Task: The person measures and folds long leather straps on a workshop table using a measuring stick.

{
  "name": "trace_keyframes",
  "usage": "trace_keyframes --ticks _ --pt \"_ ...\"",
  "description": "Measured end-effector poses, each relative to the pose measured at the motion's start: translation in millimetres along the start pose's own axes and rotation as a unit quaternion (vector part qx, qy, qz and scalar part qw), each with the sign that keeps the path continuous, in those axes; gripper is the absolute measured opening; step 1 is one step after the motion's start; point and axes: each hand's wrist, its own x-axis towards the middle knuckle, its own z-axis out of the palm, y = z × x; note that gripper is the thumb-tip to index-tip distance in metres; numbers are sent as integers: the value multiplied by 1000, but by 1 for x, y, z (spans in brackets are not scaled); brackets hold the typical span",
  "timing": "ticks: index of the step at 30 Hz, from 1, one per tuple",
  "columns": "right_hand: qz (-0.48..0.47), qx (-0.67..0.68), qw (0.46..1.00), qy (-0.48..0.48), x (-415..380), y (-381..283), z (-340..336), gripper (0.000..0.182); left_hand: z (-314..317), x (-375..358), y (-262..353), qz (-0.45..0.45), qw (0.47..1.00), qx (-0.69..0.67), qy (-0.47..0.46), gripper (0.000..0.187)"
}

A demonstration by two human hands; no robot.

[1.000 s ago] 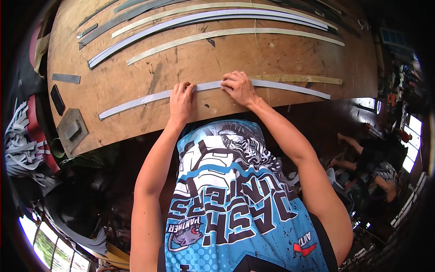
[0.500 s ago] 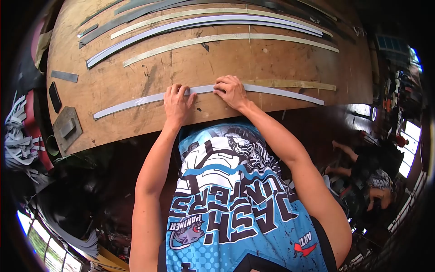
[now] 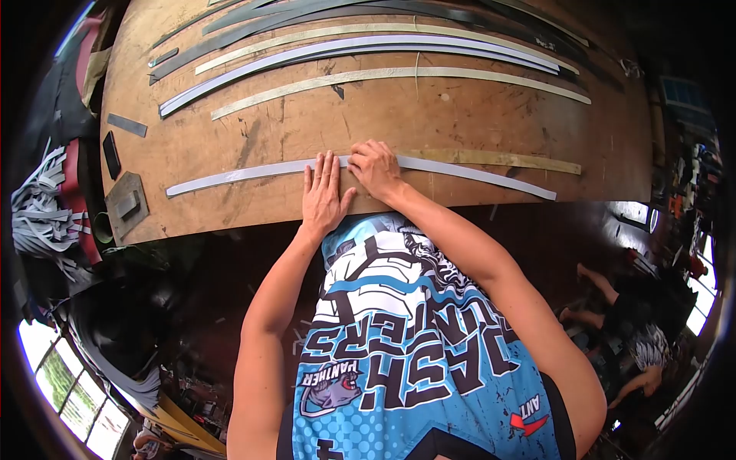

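A long, narrow pale lilac strip lies across the wooden table near its front edge, with a thin dark edge showing along its underside. My left hand rests on the middle of this strip, fingers stretched out flat and thumb apart. Just to its right, my right hand has curled fingers closed at the strip; its fingertips are partly hidden. Behind the strip's right half lies a yellowish strip, partly overlapped by the lilac one.
Farther back on the table lie a cream strip, more lilac strips and several dark strips. At the left are a black flat object and a block on a plate. Another person is at the lower right.
My left hand has flattened from bent fingers and slid right along the strip, closer to my right hand. My right hand stays curled at the strip. The view has shifted slightly.
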Motion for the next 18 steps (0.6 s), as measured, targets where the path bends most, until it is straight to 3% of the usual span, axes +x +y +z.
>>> trace_keyframes --ticks 5,7,9,11,16,18 --pt "30 34 999 -13 -7 5 -27 12 3 0 -5 9 1000 21 1 76" --pt "99 74 988 -89 -13 16 -51 14 3 0 -5 5 1000 20 8 75" --pt "101 78 986 -104 -20 33 -72 14 4 1 -2 1 1000 16 16 73" --pt "41 50 994 -92 -25 47 -86 14 3 1 -4 -5 999 10 34 68" --pt "23 23 995 -93 -29 59 -93 14 0 15 -2 -16 992 -1 128 41" --pt "-6 9 998 -69 -29 58 -91 14 -6 25 4 -37 991 -8 130 39"
